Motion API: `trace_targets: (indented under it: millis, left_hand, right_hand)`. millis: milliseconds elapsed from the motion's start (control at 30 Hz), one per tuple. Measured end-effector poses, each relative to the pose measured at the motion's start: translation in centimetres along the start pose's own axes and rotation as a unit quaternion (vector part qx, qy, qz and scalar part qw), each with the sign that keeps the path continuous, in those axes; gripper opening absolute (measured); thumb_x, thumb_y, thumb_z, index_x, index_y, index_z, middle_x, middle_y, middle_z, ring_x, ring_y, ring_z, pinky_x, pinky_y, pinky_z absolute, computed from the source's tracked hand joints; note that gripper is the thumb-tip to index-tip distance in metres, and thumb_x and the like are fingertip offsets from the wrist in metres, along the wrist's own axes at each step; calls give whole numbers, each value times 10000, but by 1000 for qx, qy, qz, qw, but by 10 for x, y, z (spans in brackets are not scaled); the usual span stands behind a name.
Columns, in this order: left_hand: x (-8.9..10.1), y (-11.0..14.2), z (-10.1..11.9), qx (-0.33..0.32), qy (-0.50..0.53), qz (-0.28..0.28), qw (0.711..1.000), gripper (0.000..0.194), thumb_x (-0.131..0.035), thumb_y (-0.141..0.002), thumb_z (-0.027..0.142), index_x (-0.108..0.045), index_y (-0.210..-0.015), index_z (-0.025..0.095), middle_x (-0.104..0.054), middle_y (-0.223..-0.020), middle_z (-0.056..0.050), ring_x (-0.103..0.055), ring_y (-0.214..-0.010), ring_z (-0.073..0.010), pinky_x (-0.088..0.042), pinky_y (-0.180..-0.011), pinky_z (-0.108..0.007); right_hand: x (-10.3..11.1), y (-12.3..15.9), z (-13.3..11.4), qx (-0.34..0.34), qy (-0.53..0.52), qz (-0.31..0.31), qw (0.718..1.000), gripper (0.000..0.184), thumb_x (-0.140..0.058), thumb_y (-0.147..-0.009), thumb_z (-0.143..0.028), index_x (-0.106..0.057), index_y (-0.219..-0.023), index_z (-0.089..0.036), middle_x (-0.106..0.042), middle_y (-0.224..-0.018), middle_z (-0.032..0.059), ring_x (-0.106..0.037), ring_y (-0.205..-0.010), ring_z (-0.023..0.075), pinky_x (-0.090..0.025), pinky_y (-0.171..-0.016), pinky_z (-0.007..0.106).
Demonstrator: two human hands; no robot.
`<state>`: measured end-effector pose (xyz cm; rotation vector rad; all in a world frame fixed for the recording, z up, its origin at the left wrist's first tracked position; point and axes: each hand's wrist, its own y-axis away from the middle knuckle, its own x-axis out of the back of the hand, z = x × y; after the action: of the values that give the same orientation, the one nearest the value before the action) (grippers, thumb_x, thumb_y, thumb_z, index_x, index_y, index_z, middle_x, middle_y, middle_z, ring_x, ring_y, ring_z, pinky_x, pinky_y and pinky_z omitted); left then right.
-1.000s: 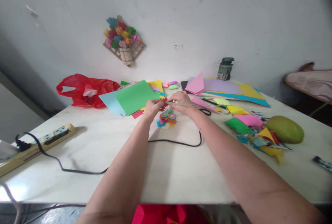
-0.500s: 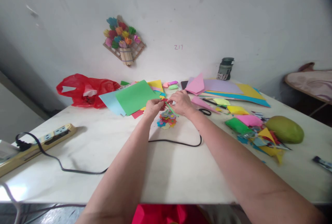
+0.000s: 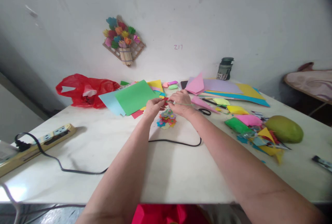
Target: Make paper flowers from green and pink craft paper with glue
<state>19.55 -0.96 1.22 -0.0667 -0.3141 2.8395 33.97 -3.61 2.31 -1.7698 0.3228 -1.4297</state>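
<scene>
Near the middle of the table, my left hand [image 3: 155, 106] is closed in a pinch, its fingertips at the left end of a thin green paper strip [image 3: 185, 104]. My right hand [image 3: 181, 102] has its fingers bent and pressed together on the same strip, which runs back over the hand toward the wrist. What lies right between the fingertips is small and partly hidden. Just below both hands is a pile of colourful paper flower cut-outs [image 3: 166, 119]. Red paper [image 3: 166, 99] shows behind the fingertips.
Green card [image 3: 136, 96] and a red plastic bag [image 3: 95, 91] lie to the left. Scissors [image 3: 204, 112], bright clay packs [image 3: 237, 110], paper scraps and a green mango-like fruit [image 3: 284, 129] are on the right. A black cord [image 3: 176, 142] crosses in front; a power strip [image 3: 49, 139] stands left.
The green strip has swung from pointing down toward the flower pile to lying nearly level across my right hand. Both hands stay in about the same place.
</scene>
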Motion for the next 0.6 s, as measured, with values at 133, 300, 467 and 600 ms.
trace_targets:
  millis: [133,300,467,600]
  left_hand:
    - [1,2,2,22,38,2,999,198,-628,-586,264,-629,-695,99,-623,-602,-52,-575,-570,-132,-491,-628,-301]
    - [1,2,2,26,31,-7,999,161,-650,-554,243,-623,-612,95,-596,-542,-39,-564,-546,-123,-488,-656,-305]
    - [0,2,2,25,28,-8,999,174,-662,-549,257,-635,-613,97,-601,-551,-40,-568,-553,-125,-484,-663,-305]
    - [-1,2,4,24,22,-4,999,178,-665,-540,257,-635,-603,93,-610,-555,-49,-565,-542,-122,-482,-654,-298]
  right_hand:
    - [-3,0,2,-8,-1,1,1000,168,-510,-752,-224,-658,-680,-191,-672,-737,34,-519,-735,175,-256,-782,350]
    - [-4,0,2,-32,-20,5,999,153,-536,-743,-238,-667,-669,-211,-680,-737,17,-533,-741,168,-267,-784,340]
    - [-6,0,3,-67,-52,17,996,159,-538,-739,-226,-671,-655,-214,-681,-741,19,-547,-762,166,-286,-774,324]
    - [-7,-1,3,-88,-71,10,993,147,-551,-733,-240,-683,-677,-208,-687,-754,20,-559,-759,162,-303,-770,306]
